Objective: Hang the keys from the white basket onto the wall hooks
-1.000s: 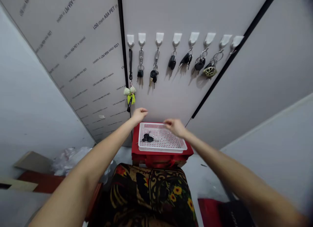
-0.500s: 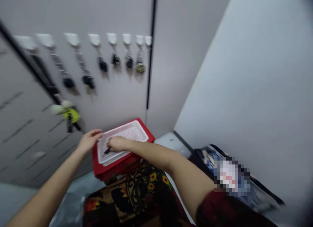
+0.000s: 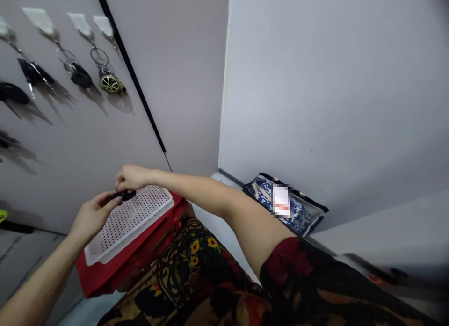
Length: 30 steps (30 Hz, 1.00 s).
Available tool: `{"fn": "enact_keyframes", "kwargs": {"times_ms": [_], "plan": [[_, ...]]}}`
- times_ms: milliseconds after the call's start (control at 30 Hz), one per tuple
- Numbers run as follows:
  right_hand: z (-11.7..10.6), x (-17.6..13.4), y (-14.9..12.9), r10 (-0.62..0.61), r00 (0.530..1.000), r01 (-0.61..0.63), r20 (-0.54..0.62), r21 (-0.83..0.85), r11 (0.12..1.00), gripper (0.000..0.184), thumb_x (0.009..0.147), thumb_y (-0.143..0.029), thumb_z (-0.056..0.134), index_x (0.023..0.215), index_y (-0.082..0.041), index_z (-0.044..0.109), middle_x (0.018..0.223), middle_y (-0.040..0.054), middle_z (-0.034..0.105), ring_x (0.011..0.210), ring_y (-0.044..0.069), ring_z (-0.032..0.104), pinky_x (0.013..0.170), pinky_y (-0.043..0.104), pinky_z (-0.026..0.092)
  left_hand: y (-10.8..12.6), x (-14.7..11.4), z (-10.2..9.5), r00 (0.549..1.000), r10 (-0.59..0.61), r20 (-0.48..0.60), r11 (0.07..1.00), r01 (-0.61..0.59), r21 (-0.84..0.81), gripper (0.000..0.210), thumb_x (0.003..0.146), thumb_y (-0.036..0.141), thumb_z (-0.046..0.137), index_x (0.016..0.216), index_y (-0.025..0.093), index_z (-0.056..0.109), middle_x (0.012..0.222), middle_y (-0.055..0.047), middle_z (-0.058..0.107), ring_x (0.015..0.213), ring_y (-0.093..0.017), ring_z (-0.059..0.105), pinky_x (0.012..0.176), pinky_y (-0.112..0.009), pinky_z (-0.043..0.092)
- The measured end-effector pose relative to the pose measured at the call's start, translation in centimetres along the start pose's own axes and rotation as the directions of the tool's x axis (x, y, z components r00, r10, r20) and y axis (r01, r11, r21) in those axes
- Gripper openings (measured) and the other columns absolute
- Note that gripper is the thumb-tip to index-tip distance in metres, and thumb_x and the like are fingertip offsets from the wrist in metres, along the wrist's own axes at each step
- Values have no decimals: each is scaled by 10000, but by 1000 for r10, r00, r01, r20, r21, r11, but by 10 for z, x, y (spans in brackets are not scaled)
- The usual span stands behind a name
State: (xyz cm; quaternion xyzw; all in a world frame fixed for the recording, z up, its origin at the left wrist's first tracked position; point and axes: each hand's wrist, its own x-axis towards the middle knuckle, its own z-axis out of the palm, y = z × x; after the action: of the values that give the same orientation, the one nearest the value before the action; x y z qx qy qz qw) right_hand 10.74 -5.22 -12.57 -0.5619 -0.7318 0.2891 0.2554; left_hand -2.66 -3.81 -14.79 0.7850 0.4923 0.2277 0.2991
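Note:
Over a white perforated plastic basket (image 3: pixel 131 232), my left hand (image 3: pixel 89 218) pinches a black key (image 3: pixel 125 195) between thumb and fingers. My right hand (image 3: pixel 131 176) is just beyond it, fingers curled closed by the far end of the key; what they grip, if anything, is hidden. The basket rests on a red box or stool (image 3: pixel 154 228), and its far corner is covered by my hands.
White hooks (image 3: pixel 80 24) on the grey panel hold several keys, one with a round gold-coloured charm (image 3: pixel 110 83). A blue-and-white patterned bag (image 3: pixel 300 216) stands on the floor against the wall at right. My patterned clothing (image 3: pixel 196 270) fills the bottom.
My view has swung to the right. The right hand has come up out of the basket, and the black key is now in my left hand, which was by the rim.

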Motion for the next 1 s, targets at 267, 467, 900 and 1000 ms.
{"fn": "enact_keyframes", "kwargs": {"times_ms": [267,467,900,1000], "plan": [[-90,-3,2,102,878,74,-468,343,937,87,617,-111,431,640,-103,514,460,-47,467,400,31,433,441,162,371,67,43,4,949,284,-133,928,-307,-211,356,614,182,439,964,118,458,873,-50,557,705,-102,512,675,-228,403],[-163,10,-18,173,734,212,-656,464,860,50,618,-102,445,606,-123,488,398,-60,450,361,29,417,427,170,401,136,81,-11,854,457,-248,840,-506,-194,444,620,128,420,1062,151,385,1024,-51,488,758,-99,503,710,-228,397],[-222,51,-48,201,608,203,-768,396,896,102,644,-79,432,551,-121,433,416,-46,438,348,25,426,378,168,411,183,122,-46,873,385,-301,887,-439,-139,465,621,127,404,1082,178,369,897,-34,552,747,-112,505,705,-220,378],[-224,57,-46,235,595,137,-769,385,913,100,642,-71,424,557,-121,435,413,-40,434,357,33,433,381,171,410,178,121,-47,884,379,-273,892,-428,-146,464,618,132,412,1079,176,377,845,-33,566,711,-113,506,673,-220,388]]}}
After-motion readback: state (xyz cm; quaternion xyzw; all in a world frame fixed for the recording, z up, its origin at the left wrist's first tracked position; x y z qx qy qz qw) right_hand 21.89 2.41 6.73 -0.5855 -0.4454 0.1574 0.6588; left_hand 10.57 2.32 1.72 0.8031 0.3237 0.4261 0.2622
